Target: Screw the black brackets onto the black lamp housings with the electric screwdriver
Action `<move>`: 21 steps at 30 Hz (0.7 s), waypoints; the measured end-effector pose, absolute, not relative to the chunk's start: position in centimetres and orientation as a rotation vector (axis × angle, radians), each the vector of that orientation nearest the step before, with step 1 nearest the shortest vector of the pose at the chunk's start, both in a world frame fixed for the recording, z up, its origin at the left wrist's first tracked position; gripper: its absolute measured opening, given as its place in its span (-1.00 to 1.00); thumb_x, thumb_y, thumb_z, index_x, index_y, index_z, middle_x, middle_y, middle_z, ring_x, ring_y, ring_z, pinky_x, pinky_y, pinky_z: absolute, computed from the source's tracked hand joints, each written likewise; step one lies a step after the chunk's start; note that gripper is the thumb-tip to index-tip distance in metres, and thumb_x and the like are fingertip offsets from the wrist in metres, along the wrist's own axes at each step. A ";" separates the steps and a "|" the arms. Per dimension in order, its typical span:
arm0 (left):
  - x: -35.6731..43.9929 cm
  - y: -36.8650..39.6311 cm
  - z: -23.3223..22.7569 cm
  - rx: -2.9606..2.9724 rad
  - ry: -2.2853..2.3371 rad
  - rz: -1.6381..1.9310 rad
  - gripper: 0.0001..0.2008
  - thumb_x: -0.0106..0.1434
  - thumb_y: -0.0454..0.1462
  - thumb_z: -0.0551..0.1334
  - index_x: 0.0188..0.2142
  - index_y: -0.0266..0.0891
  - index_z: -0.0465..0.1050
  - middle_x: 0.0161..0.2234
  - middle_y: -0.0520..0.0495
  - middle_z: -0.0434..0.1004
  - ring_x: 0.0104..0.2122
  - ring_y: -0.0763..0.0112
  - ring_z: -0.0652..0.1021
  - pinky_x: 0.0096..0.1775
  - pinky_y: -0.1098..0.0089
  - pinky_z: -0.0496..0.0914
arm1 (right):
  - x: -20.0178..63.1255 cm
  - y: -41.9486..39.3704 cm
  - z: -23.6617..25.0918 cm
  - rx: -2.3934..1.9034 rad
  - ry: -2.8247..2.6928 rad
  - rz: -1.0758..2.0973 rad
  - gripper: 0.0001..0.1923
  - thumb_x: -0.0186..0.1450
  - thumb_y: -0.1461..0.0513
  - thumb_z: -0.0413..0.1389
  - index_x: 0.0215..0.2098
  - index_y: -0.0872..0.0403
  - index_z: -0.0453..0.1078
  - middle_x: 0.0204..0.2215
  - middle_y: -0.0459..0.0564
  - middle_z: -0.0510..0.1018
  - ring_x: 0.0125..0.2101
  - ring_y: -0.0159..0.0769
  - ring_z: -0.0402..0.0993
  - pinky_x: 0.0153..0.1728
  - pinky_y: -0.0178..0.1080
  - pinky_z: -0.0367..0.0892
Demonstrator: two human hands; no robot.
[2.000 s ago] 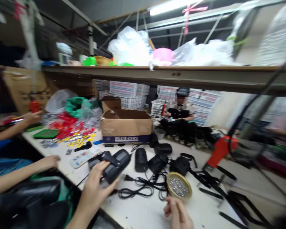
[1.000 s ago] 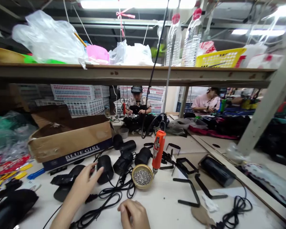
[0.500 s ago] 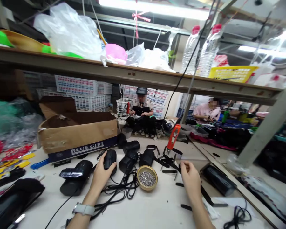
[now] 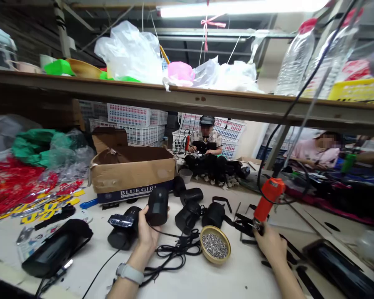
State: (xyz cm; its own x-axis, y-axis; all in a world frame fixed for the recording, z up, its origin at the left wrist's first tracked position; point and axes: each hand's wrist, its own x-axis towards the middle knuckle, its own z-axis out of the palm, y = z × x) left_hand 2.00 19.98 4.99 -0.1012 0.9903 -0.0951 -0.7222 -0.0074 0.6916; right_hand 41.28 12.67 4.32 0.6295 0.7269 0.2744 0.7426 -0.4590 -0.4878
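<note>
Black cylindrical housing (image 4: pixel 157 206) is held upright, lifted just off the desk (image 4: pixel 205 278), in the left hand (image 4: pixel 148 232); the fingers wrap its lower part from behind and are closed on it, which appears to keep its flat face turned toward the camera for viewing. Its cord (image 4: pixel 174 251) trails down from the fingers into a loose coil on the desk, just right of the wrist, where a watch (image 4: pixel 129 273) sits on the forearm reaching in from the lower edge. Right hand (image 4: pixel 269 245) is extended forward, palm down, fingers curled on the black brackets (image 4: pixel 244 224) at the tip of the orange power screwdriver (image 4: pixel 266 201); whether they grip a bracket cannot be told. The screwdriver hangs by its cable from above, so its tip stays within reach of those fingers. Between the two hands sits a round dish of small screws (image 4: pixel 215 249), placed, it seems, for either hand to reach. Just left of the left fingers lies a second housing (image 4: pixel 123 230); further left, a larger black unit (image 4: pixel 56 249). Beyond the fingers, more housings (image 4: pixel 191 207) cluster before a cardboard box (image 4: pixel 134 174). Farther back, people are at work at another bench beneath the shelf (image 4: pixel 205 101).
</note>
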 end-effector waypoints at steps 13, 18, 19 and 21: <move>-0.6 15.2 10.5 0.450 0.471 1.570 -0.29 0.27 0.17 0.07 0.30 -0.09 0.32 0.13 -0.20 0.59 -0.18 0.32 0.67 -0.32 0.55 0.57 | 43.4 11.5 4.5 -1.570 -0.798 -0.195 -0.41 0.16 -0.14 0.05 -0.07 0.11 0.45 -0.11 0.16 0.47 -0.24 -0.09 0.47 -0.12 -0.05 0.40; -0.2 9.9 13.4 0.464 0.801 1.680 -0.38 0.26 0.13 0.22 0.27 0.09 0.38 0.11 -0.02 0.62 0.05 -0.04 0.63 -0.09 0.11 0.66 | 43.2 10.8 4.8 -1.425 -0.638 -0.126 -0.34 0.18 -0.12 0.12 0.07 0.13 0.37 -0.13 0.15 0.50 -0.48 -0.26 0.47 -0.41 -0.20 0.40; 0.0 9.0 13.5 0.512 0.817 1.714 -0.40 0.28 0.12 0.21 0.27 0.10 0.39 0.13 0.02 0.61 0.10 -0.06 0.60 0.00 0.04 0.63 | 43.3 10.8 4.8 -1.414 -0.608 -0.107 -0.34 0.16 -0.10 0.14 0.08 0.13 0.35 -0.17 0.12 0.50 -0.50 -0.26 0.47 -0.43 -0.21 0.39; -0.1 7.6 13.4 0.706 0.858 1.778 -0.39 0.31 0.19 0.13 0.28 0.15 0.37 0.17 0.09 0.57 0.18 -0.07 0.54 0.11 -0.07 0.56 | 43.5 11.0 4.4 -1.405 -0.551 -0.072 -0.32 0.12 -0.04 0.16 0.13 0.12 0.30 -0.23 0.07 0.51 -0.51 -0.25 0.48 -0.43 -0.21 0.40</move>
State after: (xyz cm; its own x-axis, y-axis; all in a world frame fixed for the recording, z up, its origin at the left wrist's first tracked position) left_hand -0.05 7.62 13.38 -0.3315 0.9405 0.0748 -0.5270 -0.2503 0.8122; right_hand 43.50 11.00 4.44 0.8727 0.2713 0.4059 0.3666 0.1849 -0.9118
